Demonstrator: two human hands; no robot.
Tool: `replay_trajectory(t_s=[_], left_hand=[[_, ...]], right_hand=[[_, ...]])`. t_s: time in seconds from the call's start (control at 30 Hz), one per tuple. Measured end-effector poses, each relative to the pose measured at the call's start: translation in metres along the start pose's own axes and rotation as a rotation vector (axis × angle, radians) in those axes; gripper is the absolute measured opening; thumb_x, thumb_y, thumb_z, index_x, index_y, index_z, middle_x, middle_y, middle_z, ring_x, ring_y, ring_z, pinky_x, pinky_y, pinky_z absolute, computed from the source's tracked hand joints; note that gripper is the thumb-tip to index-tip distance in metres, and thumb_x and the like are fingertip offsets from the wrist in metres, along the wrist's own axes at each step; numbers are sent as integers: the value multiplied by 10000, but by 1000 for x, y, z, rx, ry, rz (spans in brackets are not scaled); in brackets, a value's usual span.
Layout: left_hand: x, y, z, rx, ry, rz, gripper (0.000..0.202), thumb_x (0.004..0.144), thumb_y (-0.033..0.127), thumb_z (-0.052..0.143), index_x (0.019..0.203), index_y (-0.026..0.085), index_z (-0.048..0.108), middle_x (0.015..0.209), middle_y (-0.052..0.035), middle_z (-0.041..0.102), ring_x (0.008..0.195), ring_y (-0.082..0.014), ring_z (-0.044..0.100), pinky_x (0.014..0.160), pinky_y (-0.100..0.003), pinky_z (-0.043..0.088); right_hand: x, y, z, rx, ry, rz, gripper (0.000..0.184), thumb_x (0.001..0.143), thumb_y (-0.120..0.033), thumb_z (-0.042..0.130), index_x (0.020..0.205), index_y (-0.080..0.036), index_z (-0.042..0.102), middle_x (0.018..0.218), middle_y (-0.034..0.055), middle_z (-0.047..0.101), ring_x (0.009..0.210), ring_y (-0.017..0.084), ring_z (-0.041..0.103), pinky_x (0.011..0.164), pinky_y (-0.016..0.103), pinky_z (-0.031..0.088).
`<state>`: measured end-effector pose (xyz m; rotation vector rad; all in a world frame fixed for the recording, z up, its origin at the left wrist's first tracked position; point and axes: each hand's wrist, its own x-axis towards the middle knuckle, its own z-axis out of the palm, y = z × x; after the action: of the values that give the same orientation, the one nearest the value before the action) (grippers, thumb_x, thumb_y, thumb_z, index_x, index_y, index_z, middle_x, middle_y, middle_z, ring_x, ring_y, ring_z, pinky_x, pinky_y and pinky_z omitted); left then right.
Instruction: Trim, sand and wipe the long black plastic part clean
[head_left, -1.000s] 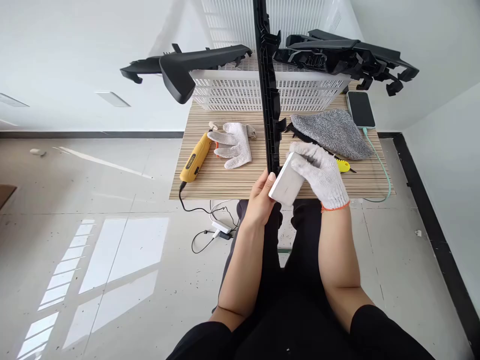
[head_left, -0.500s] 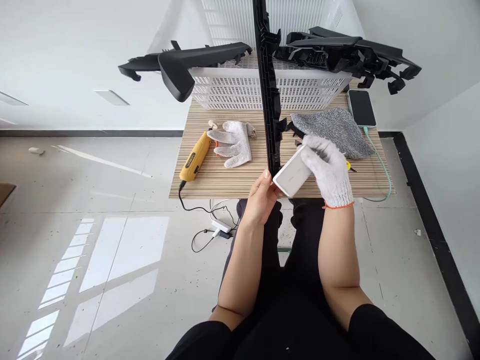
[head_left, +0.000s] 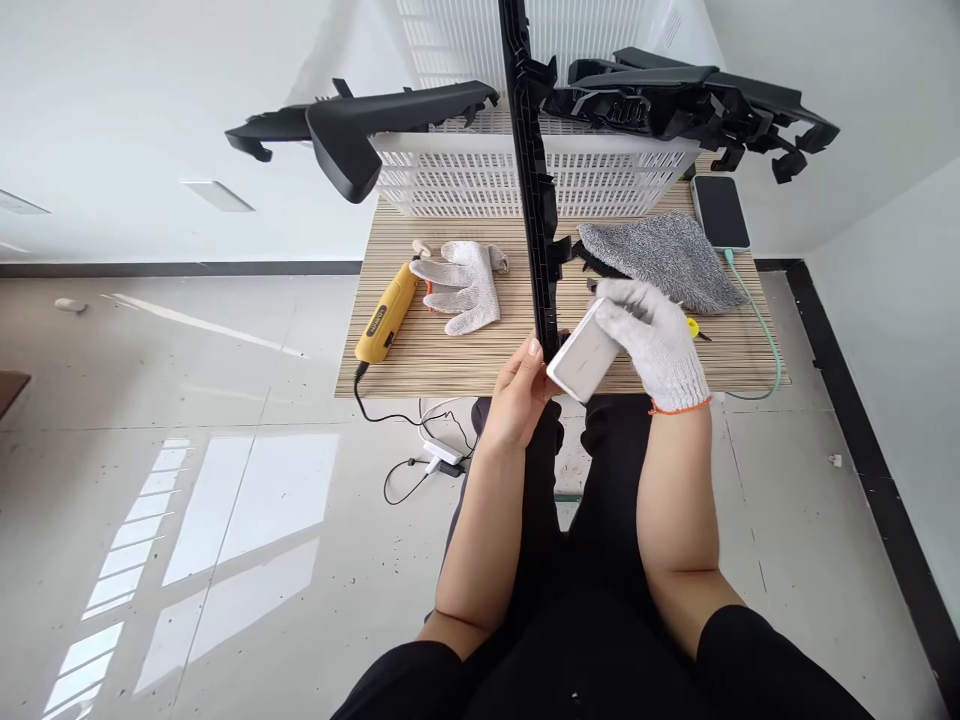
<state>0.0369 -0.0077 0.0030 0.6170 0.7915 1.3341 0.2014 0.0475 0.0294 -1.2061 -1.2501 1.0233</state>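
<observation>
My bare left hand (head_left: pixel 519 392) is closed around the near end of a long black plastic trim strip (head_left: pixel 541 205), which stretches away over the table. In my right hand (head_left: pixel 651 340), which wears a white knit glove with an orange cuff edge, is a flat white rectangular block (head_left: pixel 586 352) with rounded corners. The fingers grip its far end, and its near left corner is at the strip's near end, close to my left fingertips. Whether block and strip touch, I cannot tell. Beyond my right hand lies a grey cloth (head_left: pixel 667 262) over a partly hidden black item.
On the table's (head_left: pixel 450 370) left lie a yellow corded power tool (head_left: pixel 387 312) and a loose glove (head_left: pixel 471 285). A white basket (head_left: pixel 457 175) at the back bears black plastic parts (head_left: pixel 360 130) overhanging its sides. A phone (head_left: pixel 720 212) with a green cable is at the right.
The white block has tilted slightly, its near end shifting a little towards me. The view has moved slightly; both hands keep their hold.
</observation>
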Motion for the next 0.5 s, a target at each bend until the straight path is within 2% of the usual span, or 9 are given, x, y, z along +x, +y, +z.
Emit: replay_trajectory(t_s=[0.13,0.23,0.37,0.47,0.5], left_hand=[[0,1,0,5,8,13,298,870,528,738,977,252,774,999,-43,715,646,-100,515,438,-211,337],[0,1,0,7,32,0,333,861,548,733,1007,250,766,1056,-55,733,607,-93,501,425,-222,333],[1,2,-1,-32,55,-11,298,856,511,750,980,240,758,1083,-53,740,620,-91,532,426,-231,335],[1,2,-1,-56,52,-16,307,852,515,753,961,229,767,1053,-54,745,580,-77,504,415,-229,341],[1,3,-1,-63,49,-14,308,853,515,752,963,228,769,1047,-54,746,574,-75,498,411,-224,339]], right_hand=[[-1,0,-9,14,29,27,196,835,-396,773,982,-268,744,1056,7,733,1031,206,687,925,391,596],[-2,0,-14,-5,-105,59,231,805,-378,810,997,-264,753,1063,12,737,1015,207,688,914,392,595],[-3,-1,-15,-11,19,31,206,842,-392,774,1004,-267,750,1077,13,736,1012,198,682,947,406,575],[-3,-4,-13,-34,-127,57,230,809,-387,807,995,-264,753,1050,15,741,993,208,687,917,403,585],[-4,-6,-13,-34,-134,57,229,807,-379,807,994,-260,750,1055,18,742,997,207,689,919,398,585]])
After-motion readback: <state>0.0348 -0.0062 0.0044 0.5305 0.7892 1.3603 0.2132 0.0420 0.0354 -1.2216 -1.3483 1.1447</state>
